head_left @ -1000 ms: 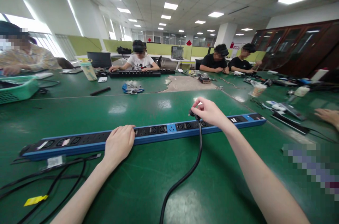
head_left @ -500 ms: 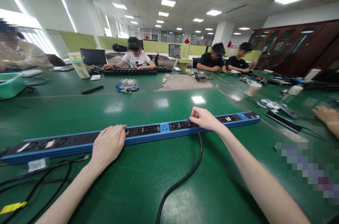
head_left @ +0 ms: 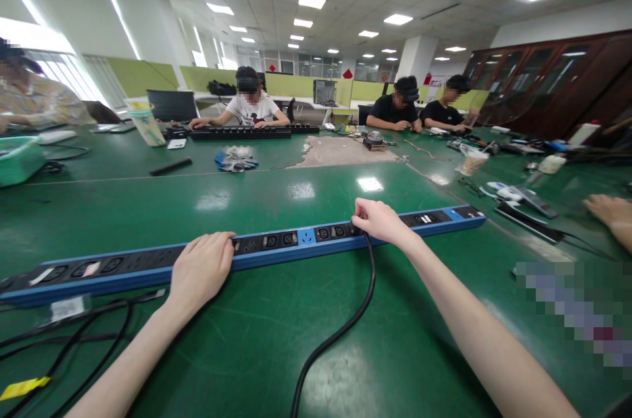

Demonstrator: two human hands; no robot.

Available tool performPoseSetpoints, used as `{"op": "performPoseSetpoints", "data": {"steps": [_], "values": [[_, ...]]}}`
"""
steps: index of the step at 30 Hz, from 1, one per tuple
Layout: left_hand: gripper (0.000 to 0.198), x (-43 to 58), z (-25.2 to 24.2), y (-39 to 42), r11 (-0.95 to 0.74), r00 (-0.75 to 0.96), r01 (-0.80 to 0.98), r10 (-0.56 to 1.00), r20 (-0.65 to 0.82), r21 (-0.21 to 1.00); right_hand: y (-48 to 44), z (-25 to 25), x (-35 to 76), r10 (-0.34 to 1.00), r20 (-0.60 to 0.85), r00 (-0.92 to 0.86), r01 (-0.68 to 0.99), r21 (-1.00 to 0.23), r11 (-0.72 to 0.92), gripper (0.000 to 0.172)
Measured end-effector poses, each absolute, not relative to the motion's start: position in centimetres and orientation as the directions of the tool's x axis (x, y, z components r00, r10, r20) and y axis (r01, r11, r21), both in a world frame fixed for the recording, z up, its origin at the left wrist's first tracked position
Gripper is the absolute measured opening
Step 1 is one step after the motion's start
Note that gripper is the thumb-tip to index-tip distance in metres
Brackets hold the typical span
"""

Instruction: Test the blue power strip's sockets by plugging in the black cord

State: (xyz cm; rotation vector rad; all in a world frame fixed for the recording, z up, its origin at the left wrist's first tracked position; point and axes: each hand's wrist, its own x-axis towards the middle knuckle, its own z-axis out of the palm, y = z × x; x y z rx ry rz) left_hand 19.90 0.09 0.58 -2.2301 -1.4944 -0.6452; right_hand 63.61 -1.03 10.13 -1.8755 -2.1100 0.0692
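Observation:
A long blue and black power strip (head_left: pixel 276 243) lies across the green table (head_left: pixel 276 194) in front of me. My left hand (head_left: pixel 200 268) rests on the strip left of its middle, fingers curled over its top. My right hand (head_left: pixel 379 220) is closed on a black plug that sits at a socket of the strip; the plug is mostly hidden under my fingers. A thick black cable (head_left: pixel 340 332) runs from that plug toward me and off the bottom edge.
Loose black cables (head_left: pixel 74 332) and a yellow tag (head_left: pixel 22 386) lie at the near left. A green basket (head_left: pixel 20 158) stands far left. Several people sit across the table with keyboards and tools. Another person's hand (head_left: pixel 609 214) rests at the right.
My right hand has lowered the plug from just above the strip down onto a socket. My left hand has stayed on the strip.

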Motion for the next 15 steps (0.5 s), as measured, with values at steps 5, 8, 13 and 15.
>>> {"op": "performPoseSetpoints", "data": {"steps": [5,8,13,15], "values": [[0.038,19.8,0.5,0.2,-0.366,0.327,0.930,0.762,0.559,-0.044,-0.9,10.5,63.6,0.973,0.169,-0.159,0.941,-0.272,0.201,0.006],[0.039,19.8,0.5,0.3,-0.362,0.325,0.931,0.768,0.552,-0.045,-0.8,10.2,63.3,0.969,0.159,-0.189,0.937,-0.268,0.226,0.007],[0.042,19.9,0.6,0.1,-0.364,0.339,0.929,0.775,0.533,-0.062,-1.0,9.5,62.6,0.966,0.192,-0.175,0.969,-0.142,0.204,0.009],[0.043,20.0,0.7,0.0,-0.360,0.340,0.930,0.778,0.529,-0.068,-1.2,9.4,62.6,0.966,0.187,-0.178,0.973,-0.113,0.201,0.010]]}}
